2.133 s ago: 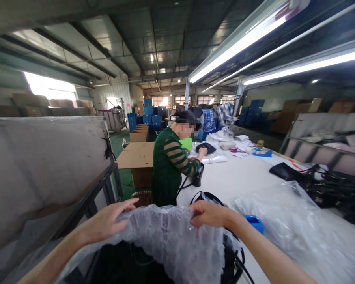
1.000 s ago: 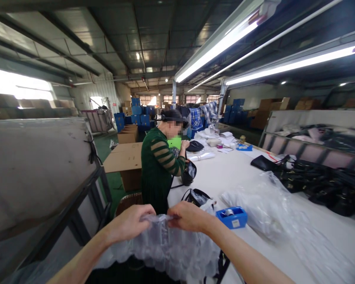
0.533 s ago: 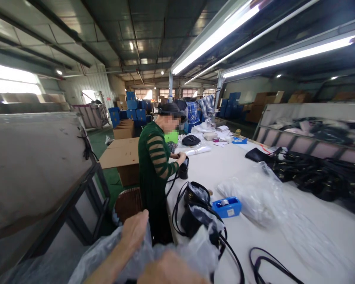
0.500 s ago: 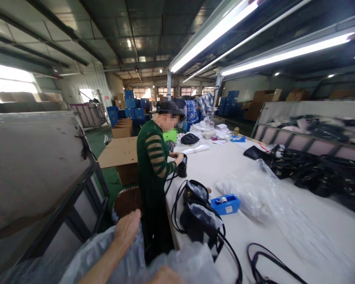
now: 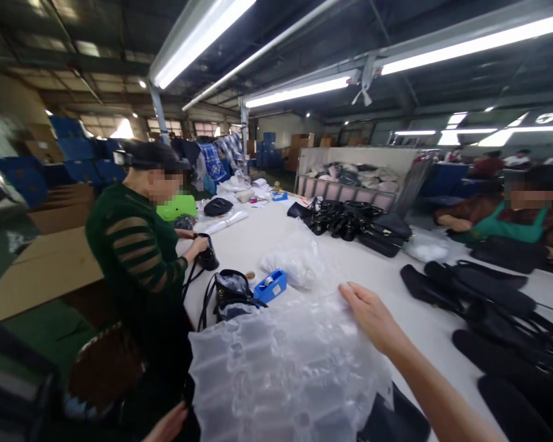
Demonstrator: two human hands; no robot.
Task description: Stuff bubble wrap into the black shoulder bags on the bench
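Fingers (image 5: 350, 293) of the right hand (image 5: 372, 316): extended and flat, laid along the upper right edge of an air-cushion sheet (image 5: 281, 368), not closed around it. Left hand (image 5: 166, 425): only a few fingertips show at the bottom edge, just below the sheet's lower left corner; whether they grip anything cannot be told. Air-cushion sheet: clear, quilted into inflated cells, spread over the near end of a long white table (image 5: 387, 288), covering a black item whose corner shows at the lower right. Just beyond the sheet: a black handbag (image 5: 228, 294) with loose straps, open at the top, and beside it a small blue tray (image 5: 271, 285) holding a tape roll. Behind the tray: a heap of crumpled clear plastic bags (image 5: 297, 261). Farther along the table: a pile of black bags (image 5: 350, 221), and to the right several long black pieces (image 5: 470, 294) laid side by side. Left of the table: a co-worker in a green striped sweater (image 5: 133, 258), standing, both hands on a small black bag (image 5: 208, 258) at the table edge. Far right: a second person in a green top (image 5: 502, 224), seated behind the table. Background: flat cardboard (image 5: 41, 270) on the floor at left, blue crates (image 5: 78, 153) stacked behind.
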